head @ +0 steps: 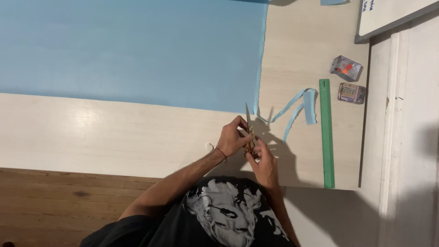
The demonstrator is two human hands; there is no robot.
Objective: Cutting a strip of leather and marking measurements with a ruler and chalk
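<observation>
Both hands meet over a small pair of scissors (248,132) at the pale wooden table's (114,137) near edge — the left hand (232,139) closed around the handles, the right hand (263,164) pinching them from below, blade tip pointing at the big blue sheet (132,50). One ragged strip (299,105) already lies cut loose and curled beside a green ruler (325,132); most of the smooth, matte sheet looks uncut, its right edge rough. Two small clear plastic packets (348,80) sit past the ruler.

shirt: black, short-sleeved, grey-white portrait print on front; left wrist (221,153): 1 thin red-brown cord; arms: bare
</observation>
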